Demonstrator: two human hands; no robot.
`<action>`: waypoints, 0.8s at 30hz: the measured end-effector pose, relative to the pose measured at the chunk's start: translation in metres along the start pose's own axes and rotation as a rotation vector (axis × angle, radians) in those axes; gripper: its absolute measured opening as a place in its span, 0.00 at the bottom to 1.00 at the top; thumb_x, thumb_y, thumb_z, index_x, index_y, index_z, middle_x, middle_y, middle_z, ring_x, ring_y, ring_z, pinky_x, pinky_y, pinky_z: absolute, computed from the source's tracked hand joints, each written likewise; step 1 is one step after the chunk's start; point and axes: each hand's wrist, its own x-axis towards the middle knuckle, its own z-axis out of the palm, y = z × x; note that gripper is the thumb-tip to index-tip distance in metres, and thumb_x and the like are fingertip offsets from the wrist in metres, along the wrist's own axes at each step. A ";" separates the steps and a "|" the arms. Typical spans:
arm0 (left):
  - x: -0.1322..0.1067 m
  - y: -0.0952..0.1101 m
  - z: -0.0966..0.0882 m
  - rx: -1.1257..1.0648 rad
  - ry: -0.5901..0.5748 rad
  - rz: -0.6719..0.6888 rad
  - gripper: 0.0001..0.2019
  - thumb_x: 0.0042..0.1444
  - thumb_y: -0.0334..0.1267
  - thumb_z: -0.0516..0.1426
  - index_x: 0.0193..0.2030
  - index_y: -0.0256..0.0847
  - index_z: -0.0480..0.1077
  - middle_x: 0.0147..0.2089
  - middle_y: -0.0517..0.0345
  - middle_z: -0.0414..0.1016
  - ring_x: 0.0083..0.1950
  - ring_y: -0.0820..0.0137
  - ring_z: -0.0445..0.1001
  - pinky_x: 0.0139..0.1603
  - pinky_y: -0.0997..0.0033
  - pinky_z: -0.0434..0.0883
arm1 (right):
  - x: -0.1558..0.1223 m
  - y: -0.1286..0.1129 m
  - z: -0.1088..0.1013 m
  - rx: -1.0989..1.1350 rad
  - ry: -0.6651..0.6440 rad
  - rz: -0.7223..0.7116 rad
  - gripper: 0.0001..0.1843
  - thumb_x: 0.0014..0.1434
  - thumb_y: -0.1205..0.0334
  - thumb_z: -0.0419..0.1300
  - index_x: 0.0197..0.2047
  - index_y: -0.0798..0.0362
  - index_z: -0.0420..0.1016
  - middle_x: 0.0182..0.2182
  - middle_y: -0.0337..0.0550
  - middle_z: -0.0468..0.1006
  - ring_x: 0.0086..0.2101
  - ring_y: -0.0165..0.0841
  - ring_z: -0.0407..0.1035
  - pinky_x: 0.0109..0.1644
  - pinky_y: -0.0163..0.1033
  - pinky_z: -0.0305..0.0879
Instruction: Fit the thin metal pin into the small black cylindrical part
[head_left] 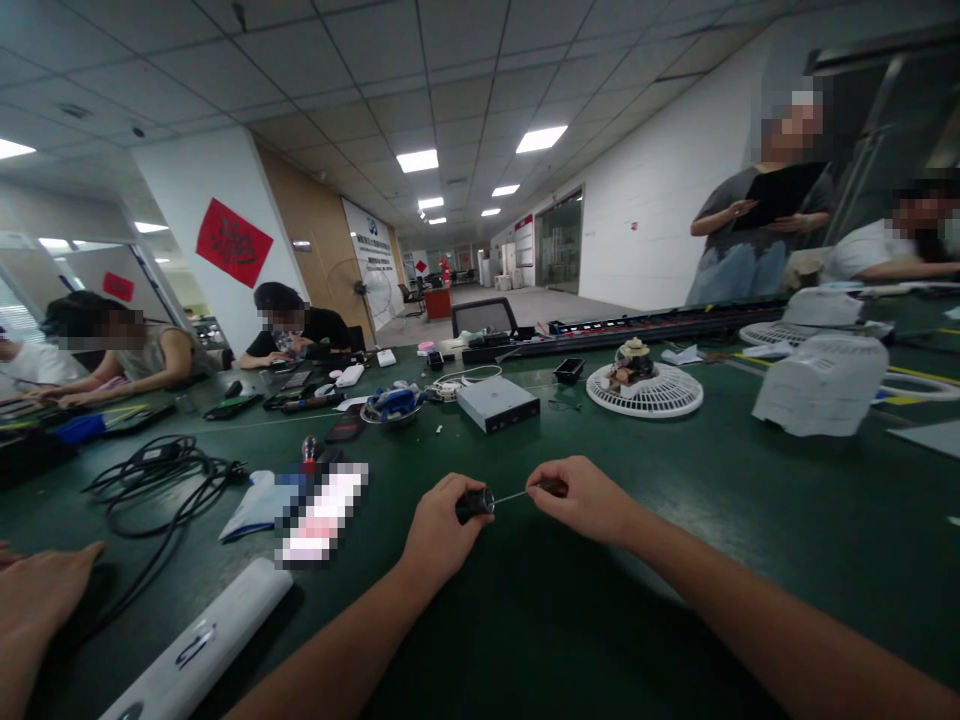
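Observation:
My left hand (439, 530) is closed around a short black cylindrical part (474, 503), its open round end turned to the right. In my right hand (585, 497) is a screwdriver (511, 497), gripped by its dark handle between thumb and fingers. Its thin metal shaft points left, with the tip at or inside the cylinder's end; I cannot tell how deep. Both hands are just above the green table (540, 620). Beyond them lies a grey optical disc drive (495, 402).
A white fan grille with a motor (643, 388) and a white housing (821, 385) lie to the right. Left are a black cable (176, 470), a long white casing (202, 640) and another person's hand (45, 590). Several people sit or stand around the table.

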 end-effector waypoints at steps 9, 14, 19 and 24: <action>0.000 0.005 -0.003 -0.011 -0.008 0.037 0.15 0.47 0.28 0.65 0.43 0.42 0.74 0.42 0.58 0.75 0.43 0.66 0.74 0.45 0.66 0.69 | 0.001 0.002 -0.003 -0.067 0.012 -0.002 0.13 0.57 0.58 0.55 0.35 0.54 0.80 0.27 0.42 0.80 0.26 0.33 0.72 0.30 0.36 0.65; 0.001 0.005 -0.003 0.011 -0.007 0.038 0.15 0.48 0.28 0.65 0.44 0.42 0.75 0.42 0.57 0.75 0.44 0.66 0.73 0.47 0.65 0.69 | 0.000 -0.008 0.003 -0.220 0.144 -0.004 0.12 0.56 0.58 0.57 0.35 0.52 0.81 0.31 0.43 0.82 0.31 0.36 0.74 0.36 0.38 0.67; 0.000 0.003 -0.003 0.026 -0.025 0.025 0.15 0.48 0.29 0.65 0.44 0.43 0.74 0.43 0.58 0.75 0.44 0.66 0.73 0.46 0.66 0.69 | -0.001 -0.008 0.002 -0.157 0.095 0.008 0.13 0.57 0.58 0.55 0.36 0.52 0.81 0.29 0.42 0.81 0.28 0.34 0.73 0.33 0.37 0.67; -0.001 0.004 -0.001 0.064 -0.032 -0.006 0.15 0.49 0.26 0.62 0.44 0.43 0.75 0.44 0.58 0.75 0.45 0.66 0.73 0.47 0.65 0.69 | 0.000 -0.001 -0.001 -0.139 0.077 0.038 0.12 0.56 0.58 0.56 0.34 0.52 0.81 0.28 0.42 0.81 0.27 0.34 0.73 0.31 0.37 0.66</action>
